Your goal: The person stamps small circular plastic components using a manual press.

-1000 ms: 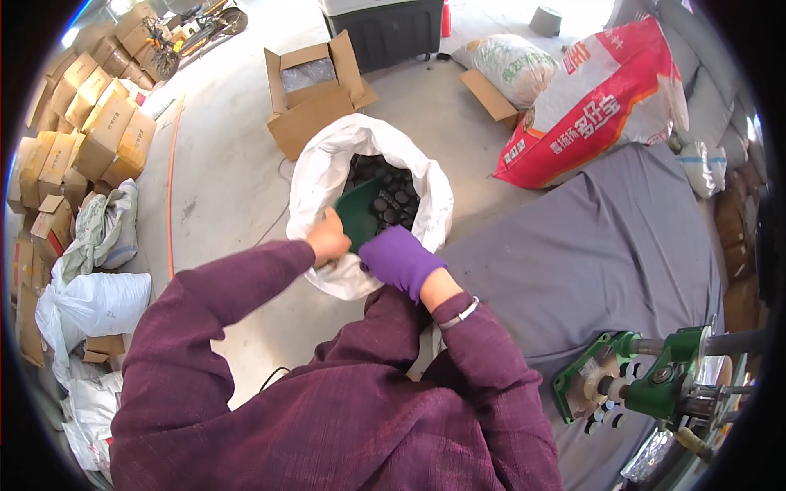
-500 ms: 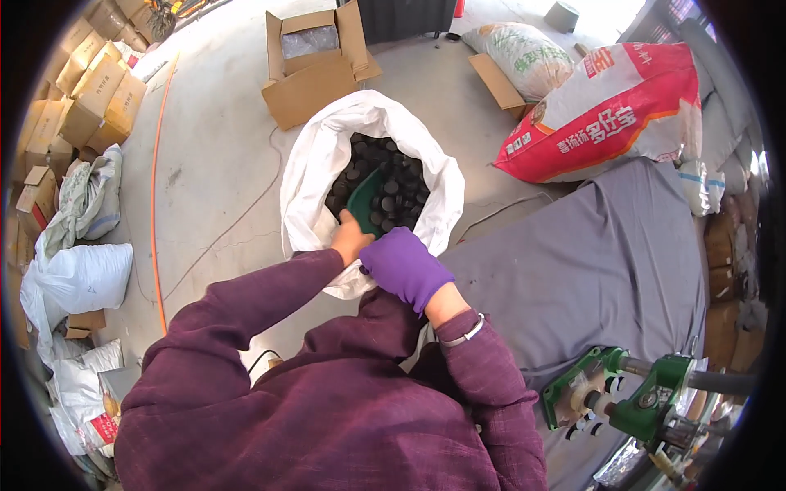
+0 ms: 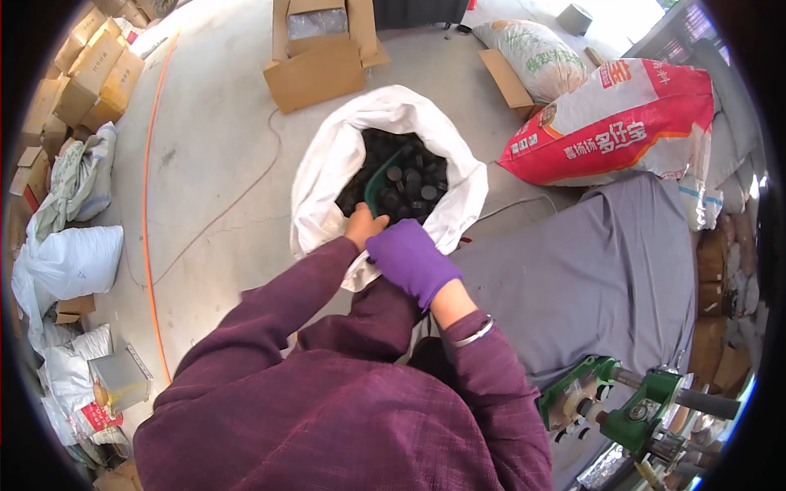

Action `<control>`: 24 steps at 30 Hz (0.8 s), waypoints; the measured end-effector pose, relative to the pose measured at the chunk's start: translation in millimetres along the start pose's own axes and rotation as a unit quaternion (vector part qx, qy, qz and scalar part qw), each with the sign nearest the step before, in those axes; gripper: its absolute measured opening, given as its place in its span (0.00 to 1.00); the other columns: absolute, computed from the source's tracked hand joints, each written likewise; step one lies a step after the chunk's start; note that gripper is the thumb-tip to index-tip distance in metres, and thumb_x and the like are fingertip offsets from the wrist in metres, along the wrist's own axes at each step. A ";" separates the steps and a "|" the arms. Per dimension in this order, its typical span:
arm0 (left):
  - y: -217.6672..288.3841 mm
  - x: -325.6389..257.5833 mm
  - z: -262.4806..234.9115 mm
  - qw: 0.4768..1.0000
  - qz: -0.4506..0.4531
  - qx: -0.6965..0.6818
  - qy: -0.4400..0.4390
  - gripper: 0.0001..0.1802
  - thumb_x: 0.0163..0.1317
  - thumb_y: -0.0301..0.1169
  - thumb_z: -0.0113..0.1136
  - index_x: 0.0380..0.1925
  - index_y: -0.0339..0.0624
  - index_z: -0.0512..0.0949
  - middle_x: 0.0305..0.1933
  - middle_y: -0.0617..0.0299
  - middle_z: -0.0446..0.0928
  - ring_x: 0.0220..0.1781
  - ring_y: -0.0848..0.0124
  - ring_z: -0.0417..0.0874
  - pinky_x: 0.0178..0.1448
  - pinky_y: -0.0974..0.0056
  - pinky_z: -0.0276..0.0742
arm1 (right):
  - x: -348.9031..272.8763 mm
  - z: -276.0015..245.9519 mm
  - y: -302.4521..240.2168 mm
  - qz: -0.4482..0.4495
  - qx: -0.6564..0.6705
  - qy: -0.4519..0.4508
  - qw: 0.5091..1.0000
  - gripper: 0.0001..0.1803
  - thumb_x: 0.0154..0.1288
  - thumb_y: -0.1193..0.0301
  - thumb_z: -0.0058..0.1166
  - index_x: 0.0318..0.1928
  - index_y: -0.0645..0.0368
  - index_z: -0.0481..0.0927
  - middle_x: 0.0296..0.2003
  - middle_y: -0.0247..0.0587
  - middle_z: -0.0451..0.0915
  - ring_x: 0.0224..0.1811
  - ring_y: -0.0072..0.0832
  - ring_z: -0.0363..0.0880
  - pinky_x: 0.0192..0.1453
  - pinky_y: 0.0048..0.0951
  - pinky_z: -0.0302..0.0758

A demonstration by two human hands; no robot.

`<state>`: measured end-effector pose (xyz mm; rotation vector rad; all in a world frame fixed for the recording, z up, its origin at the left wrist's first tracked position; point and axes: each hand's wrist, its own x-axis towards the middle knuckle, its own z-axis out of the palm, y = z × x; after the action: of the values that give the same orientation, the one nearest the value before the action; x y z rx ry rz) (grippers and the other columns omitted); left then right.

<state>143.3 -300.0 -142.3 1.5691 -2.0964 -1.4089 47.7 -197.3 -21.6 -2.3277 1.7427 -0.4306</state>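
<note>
We look down as the bare left hand [image 3: 363, 227] grips the handle end of a dark green plastic scoop [image 3: 381, 180], its long axis running up and away into the open white woven sack of small black round pieces [image 3: 327, 176]. The purple-gloved right hand [image 3: 407, 258], loosely curled, rests just beside and nearer us, at the sack's near rim.

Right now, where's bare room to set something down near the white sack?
Free: grey cloth-covered table, between the white woven sack of black discs and the green metal press; concrete floor left of the sack, crossed by an orange cable. Crowded: cardboard boxes and bags at left.
</note>
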 end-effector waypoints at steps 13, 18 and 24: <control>7.8 30.9 -2.2 0.993 -0.053 0.101 0.019 0.30 0.55 0.40 0.63 0.47 0.23 0.69 0.42 0.32 0.79 0.47 0.42 0.82 0.52 0.48 0.77 | 10.2 -2.2 2.5 0.014 -0.023 0.020 0.999 0.07 0.55 0.69 0.52 0.24 0.55 0.81 0.21 0.46 0.79 0.27 0.43 0.80 0.32 0.41 0.74; -1.9 39.2 -7.7 0.996 -0.030 0.071 -0.035 0.26 0.51 0.37 0.63 0.43 0.24 0.74 0.43 0.32 0.79 0.46 0.43 0.82 0.50 0.50 0.76 | 6.4 -3.6 2.7 0.006 -0.005 0.043 0.999 0.07 0.55 0.69 0.52 0.24 0.56 0.81 0.22 0.47 0.79 0.28 0.44 0.81 0.32 0.41 0.74; 4.4 19.1 -25.9 0.944 -0.183 -0.271 -0.048 0.14 0.54 0.21 0.60 0.42 0.30 0.73 0.35 0.48 0.77 0.30 0.55 0.82 0.28 0.52 0.76 | -10.4 2.6 -10.8 -0.004 -0.004 0.040 0.999 0.07 0.56 0.68 0.51 0.24 0.53 0.79 0.21 0.43 0.78 0.27 0.40 0.80 0.35 0.39 0.72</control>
<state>148.0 -330.5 -132.3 1.7106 -1.3074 -1.9973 55.6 -184.3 -21.5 -2.3556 1.7733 -0.5263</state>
